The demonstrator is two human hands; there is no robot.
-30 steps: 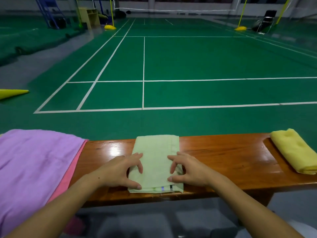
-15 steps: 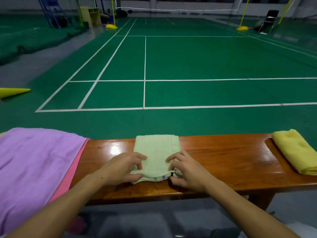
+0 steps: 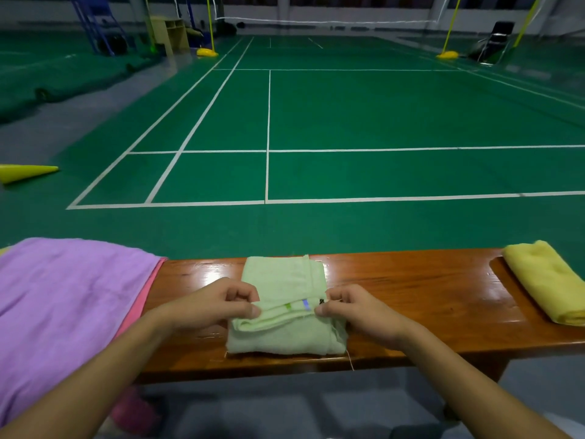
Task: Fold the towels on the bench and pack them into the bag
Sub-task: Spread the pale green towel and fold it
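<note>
Pinching green towel [image 3: 286,339] — left hand [image 3: 218,304], right hand [image 3: 354,307].

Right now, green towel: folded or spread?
Folded, mid-fold: the green towel lies in layers on the bench; left hand and right hand pinch its lifted near edge.

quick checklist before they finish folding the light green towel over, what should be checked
1. Left hand pinches the lifted near edge of the light green towel: ok.
2. Right hand pinches the same edge at the other corner: ok.
3. Both corners raised level with each other: ok, roughly even.
4. Towel lies fully on the bench: not quite ok, its near edge sits at the bench's front edge and loose threads hang over.
5. Landing area clear of the yellow towel and purple towel: ok, both lie apart to the sides.
6. Bag ready for packing: cannot tell, none in view.
</note>
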